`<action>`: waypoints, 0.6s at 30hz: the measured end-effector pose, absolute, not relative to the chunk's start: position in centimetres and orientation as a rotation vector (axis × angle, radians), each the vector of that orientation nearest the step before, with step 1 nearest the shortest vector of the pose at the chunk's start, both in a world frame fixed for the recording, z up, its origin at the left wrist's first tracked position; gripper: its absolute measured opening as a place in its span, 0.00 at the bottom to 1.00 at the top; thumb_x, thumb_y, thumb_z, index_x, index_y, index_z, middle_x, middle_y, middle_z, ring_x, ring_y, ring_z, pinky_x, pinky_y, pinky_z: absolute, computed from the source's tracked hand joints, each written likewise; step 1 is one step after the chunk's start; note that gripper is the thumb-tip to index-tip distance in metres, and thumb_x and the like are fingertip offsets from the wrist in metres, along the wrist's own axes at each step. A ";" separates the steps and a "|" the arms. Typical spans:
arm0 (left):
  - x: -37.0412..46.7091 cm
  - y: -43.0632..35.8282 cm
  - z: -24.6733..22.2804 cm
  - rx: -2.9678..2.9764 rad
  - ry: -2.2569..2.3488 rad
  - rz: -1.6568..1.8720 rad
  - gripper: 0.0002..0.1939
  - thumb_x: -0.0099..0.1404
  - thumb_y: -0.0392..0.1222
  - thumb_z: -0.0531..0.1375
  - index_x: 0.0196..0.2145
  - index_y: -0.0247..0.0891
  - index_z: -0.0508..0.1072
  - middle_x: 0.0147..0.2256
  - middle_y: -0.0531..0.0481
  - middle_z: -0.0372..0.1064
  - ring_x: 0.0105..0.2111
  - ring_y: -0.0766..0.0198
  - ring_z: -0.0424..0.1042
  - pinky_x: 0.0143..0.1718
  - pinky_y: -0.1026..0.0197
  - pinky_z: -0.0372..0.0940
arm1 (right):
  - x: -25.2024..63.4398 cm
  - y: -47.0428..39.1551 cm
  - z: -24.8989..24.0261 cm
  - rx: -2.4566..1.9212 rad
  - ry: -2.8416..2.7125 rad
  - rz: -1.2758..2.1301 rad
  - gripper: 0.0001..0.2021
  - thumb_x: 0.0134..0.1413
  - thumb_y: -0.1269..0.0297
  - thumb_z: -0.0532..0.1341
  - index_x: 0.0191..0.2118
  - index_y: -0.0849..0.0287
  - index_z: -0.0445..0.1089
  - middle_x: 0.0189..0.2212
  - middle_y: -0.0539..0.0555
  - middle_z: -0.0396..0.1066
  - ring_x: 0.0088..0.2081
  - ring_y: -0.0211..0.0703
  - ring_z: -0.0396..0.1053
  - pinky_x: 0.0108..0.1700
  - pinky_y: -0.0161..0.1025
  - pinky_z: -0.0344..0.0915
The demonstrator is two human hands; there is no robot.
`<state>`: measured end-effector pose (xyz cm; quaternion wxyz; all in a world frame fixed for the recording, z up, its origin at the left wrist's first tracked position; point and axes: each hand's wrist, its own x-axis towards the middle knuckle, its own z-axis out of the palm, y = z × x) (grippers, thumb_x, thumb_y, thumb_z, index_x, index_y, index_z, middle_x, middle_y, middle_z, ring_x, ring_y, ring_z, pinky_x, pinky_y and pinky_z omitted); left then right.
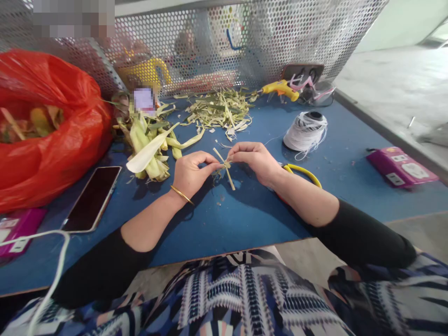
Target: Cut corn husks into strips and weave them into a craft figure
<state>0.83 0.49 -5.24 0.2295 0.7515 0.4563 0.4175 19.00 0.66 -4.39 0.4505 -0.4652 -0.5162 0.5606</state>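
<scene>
Between my hands, over the blue table (pixel 203 219), is a small crossed piece of pale dried husk strips (pixel 229 176). My left hand (pixel 192 171), with a gold bangle at its wrist, pinches the piece from the left. From the right, my right hand (pixel 257 161) has thumb and forefinger closed at its centre. Fine details at the fingertips are too small to make out. Left of my hands lies a bundle of pale green corn husks (pixel 149 149). Yellow-handled scissors (pixel 304 172) lie partly hidden beneath my right forearm.
Husk scraps (pixel 224 109) are heaped at the back by a perforated metal panel (pixel 210 46). A yellow glue gun (pixel 280 88), safety goggles (pixel 315 91), white thread spool (pixel 306 133) and purple box (pixel 402 167) sit right. A red bag (pixel 80 98) and phone (pixel 93 198) are left.
</scene>
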 end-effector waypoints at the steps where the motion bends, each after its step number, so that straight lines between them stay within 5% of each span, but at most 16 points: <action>1: 0.8 0.6 -5.3 2.069 1.253 1.153 0.05 0.56 0.40 0.66 0.23 0.40 0.76 0.27 0.53 0.76 0.29 0.65 0.73 0.36 0.63 0.66 | 19.0 0.7 -4.4 -1.147 -1.276 1.369 0.02 0.36 0.67 0.64 0.22 0.60 0.72 0.21 0.47 0.71 0.26 0.35 0.64 0.32 0.34 0.58; 8: 1.1 1.0 -6.1 1.759 1.140 1.098 0.10 0.57 0.43 0.64 0.23 0.38 0.68 0.33 0.48 0.76 0.32 0.64 0.73 0.36 0.62 0.67 | 18.9 0.7 -4.6 -1.117 -1.288 1.331 0.04 0.39 0.66 0.64 0.23 0.60 0.72 0.21 0.46 0.70 0.26 0.34 0.63 0.32 0.34 0.57; 18: 1.2 0.7 -6.0 1.625 1.108 0.976 0.09 0.61 0.41 0.59 0.26 0.40 0.63 0.22 0.55 0.69 0.21 0.68 0.69 0.25 0.65 0.63 | 19.0 0.8 -4.9 -1.199 -1.533 1.013 0.04 0.44 0.67 0.62 0.25 0.61 0.72 0.23 0.48 0.70 0.27 0.35 0.63 0.33 0.36 0.59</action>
